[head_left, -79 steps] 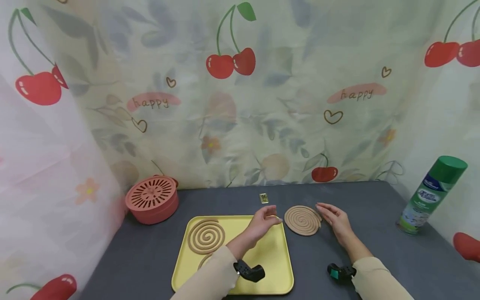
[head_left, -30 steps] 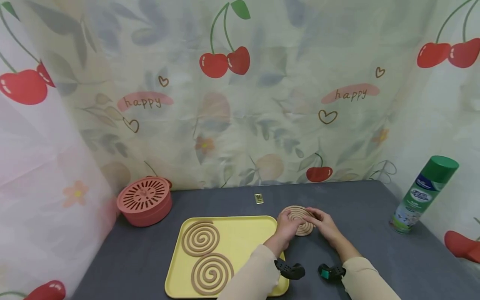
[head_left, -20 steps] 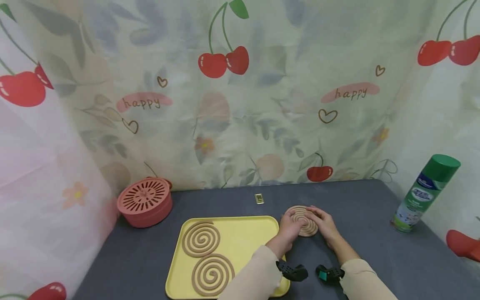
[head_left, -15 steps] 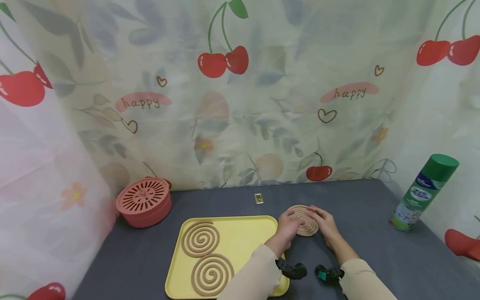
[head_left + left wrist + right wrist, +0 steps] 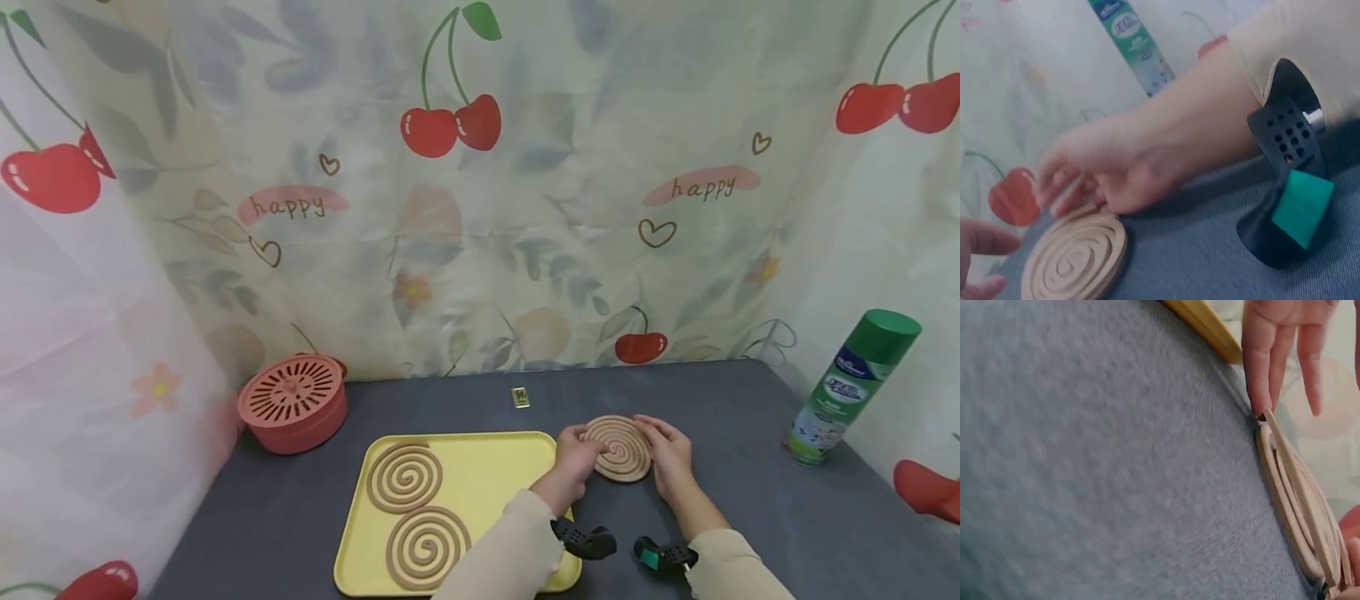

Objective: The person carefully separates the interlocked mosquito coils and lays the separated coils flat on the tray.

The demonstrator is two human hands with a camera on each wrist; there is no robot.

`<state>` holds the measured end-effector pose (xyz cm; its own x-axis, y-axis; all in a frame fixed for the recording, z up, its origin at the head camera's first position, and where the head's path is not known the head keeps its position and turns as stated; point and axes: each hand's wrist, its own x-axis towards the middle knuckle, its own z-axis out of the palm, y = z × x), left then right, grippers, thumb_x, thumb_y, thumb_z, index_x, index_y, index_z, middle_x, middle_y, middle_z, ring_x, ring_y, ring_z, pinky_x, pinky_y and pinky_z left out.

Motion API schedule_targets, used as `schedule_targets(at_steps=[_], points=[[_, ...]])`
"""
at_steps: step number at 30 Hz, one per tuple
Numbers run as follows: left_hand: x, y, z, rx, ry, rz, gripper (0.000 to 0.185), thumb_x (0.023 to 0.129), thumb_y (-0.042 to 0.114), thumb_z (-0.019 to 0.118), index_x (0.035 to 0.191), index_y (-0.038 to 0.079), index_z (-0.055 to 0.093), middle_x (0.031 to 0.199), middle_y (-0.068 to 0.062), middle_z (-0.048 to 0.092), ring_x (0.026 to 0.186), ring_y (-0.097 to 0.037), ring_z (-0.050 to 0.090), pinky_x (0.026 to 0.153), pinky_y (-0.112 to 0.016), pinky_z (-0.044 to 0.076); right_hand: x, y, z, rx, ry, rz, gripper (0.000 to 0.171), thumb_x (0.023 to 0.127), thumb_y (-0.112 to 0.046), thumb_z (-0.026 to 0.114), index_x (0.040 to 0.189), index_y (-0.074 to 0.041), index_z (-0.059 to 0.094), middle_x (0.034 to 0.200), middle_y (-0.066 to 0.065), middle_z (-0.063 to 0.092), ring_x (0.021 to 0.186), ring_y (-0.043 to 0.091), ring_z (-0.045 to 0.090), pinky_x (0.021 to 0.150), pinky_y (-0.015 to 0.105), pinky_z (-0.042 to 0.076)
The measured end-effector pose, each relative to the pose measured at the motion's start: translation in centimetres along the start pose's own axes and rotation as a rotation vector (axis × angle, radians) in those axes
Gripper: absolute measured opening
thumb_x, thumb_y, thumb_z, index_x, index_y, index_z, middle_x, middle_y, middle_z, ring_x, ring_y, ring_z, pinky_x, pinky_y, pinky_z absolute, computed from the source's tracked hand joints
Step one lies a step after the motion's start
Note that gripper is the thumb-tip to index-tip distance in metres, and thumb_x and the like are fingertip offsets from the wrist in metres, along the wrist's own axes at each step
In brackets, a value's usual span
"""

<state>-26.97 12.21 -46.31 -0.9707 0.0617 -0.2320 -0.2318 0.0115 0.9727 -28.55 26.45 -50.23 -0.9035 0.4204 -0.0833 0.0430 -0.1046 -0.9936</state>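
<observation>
- Head view shows the left hand and the right hand on either side of a tan spiral coil, which lies on the grey bench just right of the yellow tray.
- Left grip: fingertips touch the coil's left rim, with the fingers fairly straight. The right wrist view shows one fingertip at the edge of the coil, where a thin upper layer seems to lift away from the lower one.
- Right grip: fingers lie on the coil's right edge, lightly bent; whether they pinch it or only press it I cannot tell. The left wrist view, which is blurred, shows that hand arched over the far edge of the coil.
- My judgement is that the step in hand is prising a doubled coil apart, and it is barely begun: only one edge looks raised.
- The next move calls for a gentle, even pull while the lower layer is held flat, since such thin rings likely snap if twisted.
- Two single coils, the far one and the near one, already lie on the tray's left half.
- A red vented pot stands at far left, a green spray can at far right, and a small gold piece beyond the tray.
</observation>
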Motion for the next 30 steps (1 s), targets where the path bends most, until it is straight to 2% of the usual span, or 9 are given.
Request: schedule_targets(at_steps=[4,7,11,15,18,20,23,27,30], points=[[0.0,0.3,-0.2,0.008,-0.011,-0.014,0.045,0.079,0.002,0.063,0.121,-0.004,0.049,0.119,-0.021,0.052,0.106,-0.029,0.055,0.09,-0.042,0.048,-0.1,0.2,-0.2,0.024,0.049,0.012,0.034,0.091,-0.007,0.055,0.122,0.005,0.055,0.087,-0.017,0.061,0.087,-0.007,0.056,0.077,0.009,0.048],[0.2,0.3,-0.4,0.007,-0.02,-0.038,0.04,0.081,0.002,0.062,0.119,-0.003,0.051,0.117,-0.019,0.053,0.105,-0.028,0.055,0.091,-0.042,0.048,-0.4,0.1,-0.5,0.083,0.061,0.044,0.031,0.09,0.001,0.051,0.121,0.003,0.056,0.084,-0.017,0.061,0.089,-0.004,0.055,0.078,0.008,0.047],[0.2,0.0,-0.5,0.007,-0.034,-0.054,0.032,0.081,0.001,0.062,0.112,-0.002,0.055,0.113,-0.017,0.054,0.104,-0.027,0.054,0.093,-0.042,0.046,-0.8,-0.2,-1.1,0.193,0.056,0.082,0.03,0.088,0.007,0.048,0.1,-0.013,0.066,0.081,-0.017,0.062,0.09,-0.002,0.054,0.079,0.009,0.046],[-0.1,-0.1,-0.5,0.004,-0.042,-0.039,0.028,0.079,0.001,0.063,0.106,0.0,0.057,0.107,-0.013,0.055,0.1,-0.025,0.054,0.091,-0.041,0.046,-1.3,-0.5,-1.7,0.279,0.01,0.133,0.044,0.09,0.008,0.045,0.075,-0.028,0.065,0.084,-0.016,0.062,0.096,0.001,0.051,0.09,0.014,0.044],[-0.4,0.0,-0.5,-0.002,-0.043,-0.019,0.026,0.079,-0.001,0.063,0.104,0.0,0.058,0.097,-0.008,0.055,0.091,-0.021,0.054,0.083,-0.037,0.048,-1.8,-0.9,-2.2,0.307,-0.027,0.163,0.048,0.091,0.008,0.043,0.072,-0.031,0.065,0.084,-0.018,0.062,0.104,0.004,0.047,0.102,0.018,0.037],[-0.6,0.0,-0.6,-0.006,-0.044,-0.006,0.025,0.079,-0.002,0.063,0.103,0.0,0.058,0.092,-0.006,0.053,0.085,-0.019,0.053,0.076,-0.034,0.047,-2.1,-1.2,-2.6,0.328,-0.049,0.176,0.05,0.091,0.008,0.042,0.071,-0.031,0.066,0.082,-0.019,0.061,0.105,0.002,0.047,0.105,0.018,0.034],[-0.9,0.1,-0.8,-0.011,-0.052,0.02,0.024,0.08,-0.004,0.061,0.103,-0.001,0.058,0.091,-0.006,0.053,0.081,-0.017,0.052,0.07,-0.03,0.048,-2.6,-1.7,-3.0,0.371,-0.089,0.189,0.051,0.091,0.009,0.041,0.07,-0.029,0.067,0.08,-0.018,0.062,0.098,-0.003,0.051,0.097,0.013,0.039],[-1.2,0.1,-1.4,-0.015,-0.084,0.035,0.026,0.079,-0.009,0.058,0.104,-0.001,0.056,0.096,-0.009,0.054,0.079,-0.015,0.051,0.064,-0.026,0.047,-3.3,-2.5,-3.4,0.465,-0.127,0.237,0.052,0.091,0.012,0.037,0.068,-0.022,0.068,0.078,-0.013,0.063,0.085,-0.006,0.056,0.08,0.009,0.045],[-1.3,0.2,-2.0,-0.016,-0.104,0.033,0.03,0.077,-0.011,0.057,0.106,-0.002,0.055,0.101,-0.012,0.055,0.081,-0.015,0.05,0.063,-0.024,0.046,-3.9,-3.1,-3.4,0.505,-0.149,0.276,0.048,0.091,0.012,0.039,0.069,-0.019,0.068,0.077,-0.01,0.063,0.084,-0.003,0.058,0.077,0.011,0.047]])
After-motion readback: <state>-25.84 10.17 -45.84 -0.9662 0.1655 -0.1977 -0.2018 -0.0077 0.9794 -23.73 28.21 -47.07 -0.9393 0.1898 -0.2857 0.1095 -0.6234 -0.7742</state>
